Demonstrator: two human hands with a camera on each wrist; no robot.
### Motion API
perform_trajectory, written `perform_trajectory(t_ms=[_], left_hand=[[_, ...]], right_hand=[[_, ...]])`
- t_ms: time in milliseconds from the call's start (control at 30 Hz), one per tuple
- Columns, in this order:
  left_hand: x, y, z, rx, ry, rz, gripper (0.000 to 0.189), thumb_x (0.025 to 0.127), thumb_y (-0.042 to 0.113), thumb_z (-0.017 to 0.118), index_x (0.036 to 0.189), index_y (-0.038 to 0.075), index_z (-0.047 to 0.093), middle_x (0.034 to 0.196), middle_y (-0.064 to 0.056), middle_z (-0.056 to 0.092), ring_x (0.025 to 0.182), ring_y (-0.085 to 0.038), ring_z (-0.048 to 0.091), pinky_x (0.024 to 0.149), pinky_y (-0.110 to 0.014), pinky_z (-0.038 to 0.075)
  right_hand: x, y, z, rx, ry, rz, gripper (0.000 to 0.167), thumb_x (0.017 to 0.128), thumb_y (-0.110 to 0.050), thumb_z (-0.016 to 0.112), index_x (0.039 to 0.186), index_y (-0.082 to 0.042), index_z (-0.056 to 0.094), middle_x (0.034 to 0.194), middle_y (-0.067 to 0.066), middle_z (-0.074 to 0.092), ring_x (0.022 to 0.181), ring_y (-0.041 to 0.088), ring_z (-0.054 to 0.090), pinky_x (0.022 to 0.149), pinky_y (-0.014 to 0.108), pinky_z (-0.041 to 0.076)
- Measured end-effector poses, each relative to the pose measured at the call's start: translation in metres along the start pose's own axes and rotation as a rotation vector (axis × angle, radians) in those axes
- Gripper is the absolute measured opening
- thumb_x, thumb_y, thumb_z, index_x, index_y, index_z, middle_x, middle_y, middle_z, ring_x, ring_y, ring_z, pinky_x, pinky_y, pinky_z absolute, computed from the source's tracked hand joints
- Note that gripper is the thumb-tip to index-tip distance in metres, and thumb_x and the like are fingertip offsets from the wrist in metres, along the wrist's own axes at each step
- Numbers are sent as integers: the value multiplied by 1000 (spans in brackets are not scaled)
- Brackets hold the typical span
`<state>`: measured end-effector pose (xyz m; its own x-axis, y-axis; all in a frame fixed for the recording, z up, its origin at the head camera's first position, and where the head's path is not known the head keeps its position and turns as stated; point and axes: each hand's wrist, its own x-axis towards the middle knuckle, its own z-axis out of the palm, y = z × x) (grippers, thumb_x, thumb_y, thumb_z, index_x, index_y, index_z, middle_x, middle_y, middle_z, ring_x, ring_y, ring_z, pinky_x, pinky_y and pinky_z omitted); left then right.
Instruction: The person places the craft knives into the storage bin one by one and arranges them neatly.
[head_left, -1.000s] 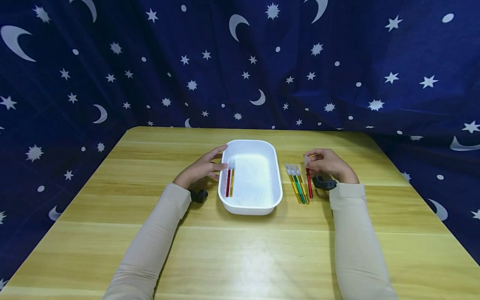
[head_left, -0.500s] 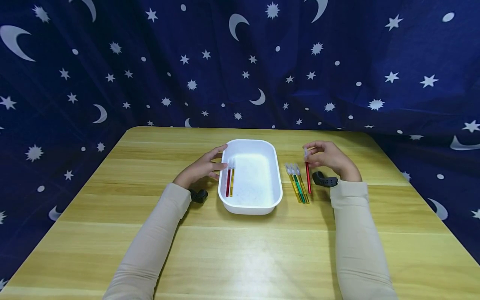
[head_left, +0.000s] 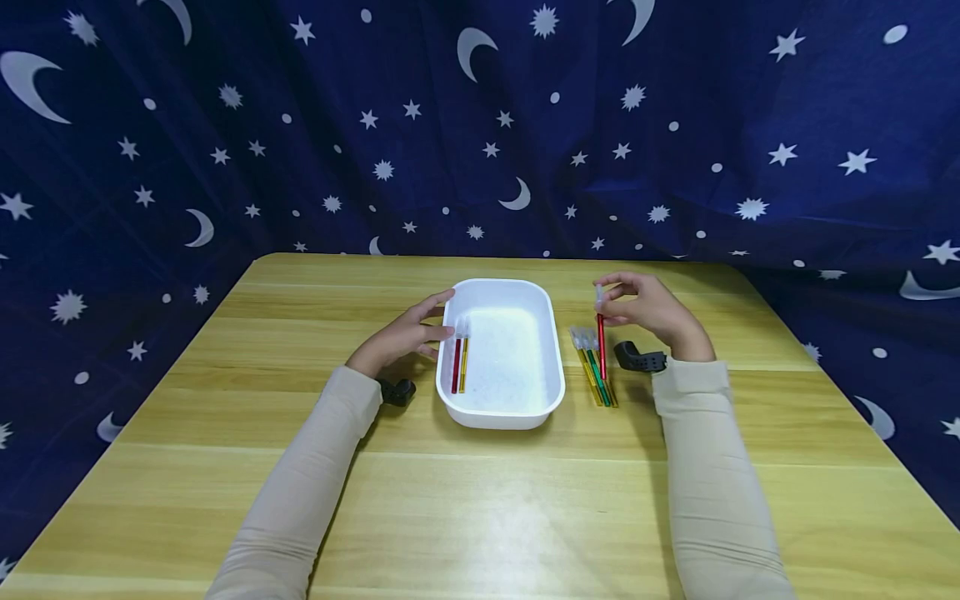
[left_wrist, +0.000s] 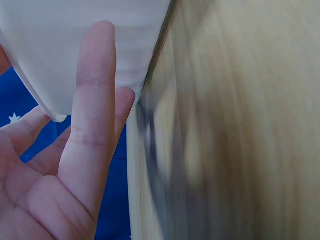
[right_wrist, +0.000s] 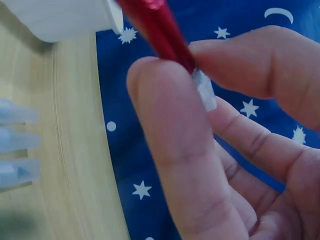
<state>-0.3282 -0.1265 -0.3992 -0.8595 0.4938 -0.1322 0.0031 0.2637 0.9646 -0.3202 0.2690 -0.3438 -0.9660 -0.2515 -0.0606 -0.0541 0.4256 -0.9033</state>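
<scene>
My left hand (head_left: pixel 408 333) rests at the left side of a white tray (head_left: pixel 501 414), with fingertips touching its rim. In the left wrist view a straight finger (left_wrist: pixel 95 85) lies along the tray's outer wall. My right hand (head_left: pixel 656 310) pinches a red craft knife (head_left: pixel 602 348) by its clear capped end, between thumb and finger. Its red handle points down and overlaps several gold and green craft knives (head_left: pixel 590 371) beneath it in the head view. Inside the tray, along the left wall, a red craft knife (head_left: pixel 456 367) and a gold craft knife (head_left: pixel 464 367) lie side by side.
The wooden table (head_left: pixel 480 517) carries the tray near its middle, with the loose knives just right of it. Behind the table hangs a dark blue curtain (head_left: pixel 420 192) with moons and stars. Each wrist bears a black camera mount (head_left: pixel 637 358).
My right hand has lifted the red craft knife off the table beside the others and carried it left over them, towards the tray. The left hand and the tray stay in place.
</scene>
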Motion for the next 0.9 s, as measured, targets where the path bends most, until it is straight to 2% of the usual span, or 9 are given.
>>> perform_trajectory(t_ms=[133,333,500,900], left_hand=[[1,-1,0,0,-3,3,79,110,10,57,176,14,13,174,-24,26,140,-46,54,97,-49,61],[2,-2,-1,-1,-4,0,79,110,10,57,176,15,14,174,-24,26,139,-45,55,97,-49,61],[2,-1,-1,-1,2,-6,79,110,11,58,176,17,15,174,-22,27,138,-44,55,98,-49,61],[1,-2,-2,5,1,-9,79,110,11,58,176,18,14,174,-22,26,139,-44,55,98,-50,61]], right_hand=[[1,-3,4,-6,0,-14,53,104,3,66,152,13,46,115,16,61,87,8,72,91,41,65],[1,-10,9,-11,-11,-30,55,104,0,68,153,12,46,116,16,61,87,9,73,86,35,65],[2,-16,15,-12,-11,-46,54,104,0,68,152,12,47,114,17,62,84,10,74,86,36,65],[3,-25,30,44,-20,-93,54,101,5,68,150,16,47,107,13,63,82,10,74,86,40,66]])
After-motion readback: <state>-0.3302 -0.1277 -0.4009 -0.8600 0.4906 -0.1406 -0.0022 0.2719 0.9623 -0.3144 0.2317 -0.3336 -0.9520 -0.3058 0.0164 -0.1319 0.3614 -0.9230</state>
